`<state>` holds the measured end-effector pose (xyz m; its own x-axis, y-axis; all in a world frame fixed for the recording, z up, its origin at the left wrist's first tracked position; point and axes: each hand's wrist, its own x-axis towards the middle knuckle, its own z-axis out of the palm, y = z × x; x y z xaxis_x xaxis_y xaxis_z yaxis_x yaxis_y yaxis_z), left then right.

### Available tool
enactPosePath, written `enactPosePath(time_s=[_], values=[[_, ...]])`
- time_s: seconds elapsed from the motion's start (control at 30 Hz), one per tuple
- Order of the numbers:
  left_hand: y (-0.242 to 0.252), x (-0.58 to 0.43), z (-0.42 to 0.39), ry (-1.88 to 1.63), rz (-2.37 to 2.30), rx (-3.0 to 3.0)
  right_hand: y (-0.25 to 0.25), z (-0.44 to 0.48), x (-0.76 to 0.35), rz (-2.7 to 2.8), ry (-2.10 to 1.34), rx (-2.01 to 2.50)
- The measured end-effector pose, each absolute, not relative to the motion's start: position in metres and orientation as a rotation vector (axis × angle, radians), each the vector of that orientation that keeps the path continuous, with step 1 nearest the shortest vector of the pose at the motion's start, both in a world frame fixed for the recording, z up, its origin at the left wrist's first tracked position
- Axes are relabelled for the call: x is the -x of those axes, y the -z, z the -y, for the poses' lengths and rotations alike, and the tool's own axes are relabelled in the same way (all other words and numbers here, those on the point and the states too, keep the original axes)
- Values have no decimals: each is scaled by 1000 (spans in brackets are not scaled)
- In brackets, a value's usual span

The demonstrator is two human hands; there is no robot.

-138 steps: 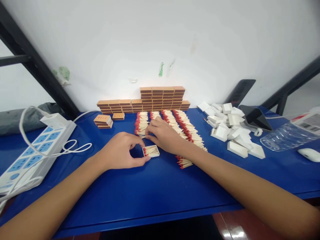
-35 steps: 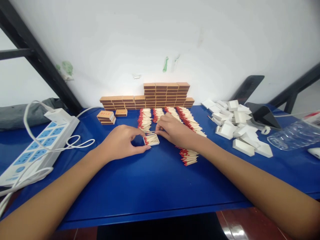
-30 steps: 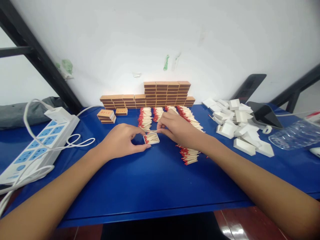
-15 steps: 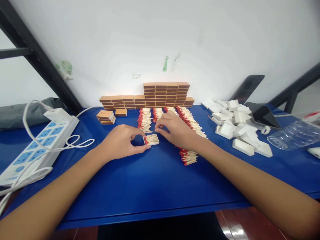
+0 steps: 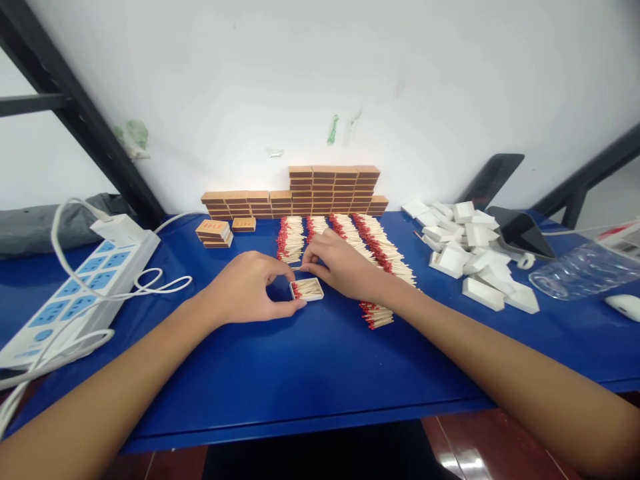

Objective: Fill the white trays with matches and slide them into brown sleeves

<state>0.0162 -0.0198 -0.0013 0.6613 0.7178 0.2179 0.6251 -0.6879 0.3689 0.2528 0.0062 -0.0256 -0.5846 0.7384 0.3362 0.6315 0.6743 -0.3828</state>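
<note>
Left fingers [image 5: 294, 307] hold the match tray [image 5: 314, 299]; right fingers [image 5: 311, 257] narrow, any hold hidden; bench [image 5: 300, 373] open in front.

The person's two hands, the bare left hand [image 5: 250, 288] and the bare right hand [image 5: 343, 265], have slender fingers with smooth, rounded knuckles, and a short thumbnail shows on the left. Bare wrists lead into a bare, smooth left forearm [image 5: 135, 373] and a bare, smooth right forearm [image 5: 480, 353], both slim at the wrist and broadening evenly toward the elbow. At the bottom, a plain, near-black, soft-edged shape [image 5: 320, 453] may be dark clothing over the lap, though it is too shadowed to make out fabric or seams.
</note>
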Motion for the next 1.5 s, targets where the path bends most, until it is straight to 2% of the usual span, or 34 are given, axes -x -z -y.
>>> enactPosePath(time_s=[0.3,0.67,1.5], values=[[1,-14,17,-495,-1089,-2616,31,-6,-249,2427,-270,1056],[6,-11,8,-519,-1178,-2648,3,4,-275,2481,-373,974],[7,-15,10,-541,-1142,-2663,10,15,-268,2489,-422,934]])
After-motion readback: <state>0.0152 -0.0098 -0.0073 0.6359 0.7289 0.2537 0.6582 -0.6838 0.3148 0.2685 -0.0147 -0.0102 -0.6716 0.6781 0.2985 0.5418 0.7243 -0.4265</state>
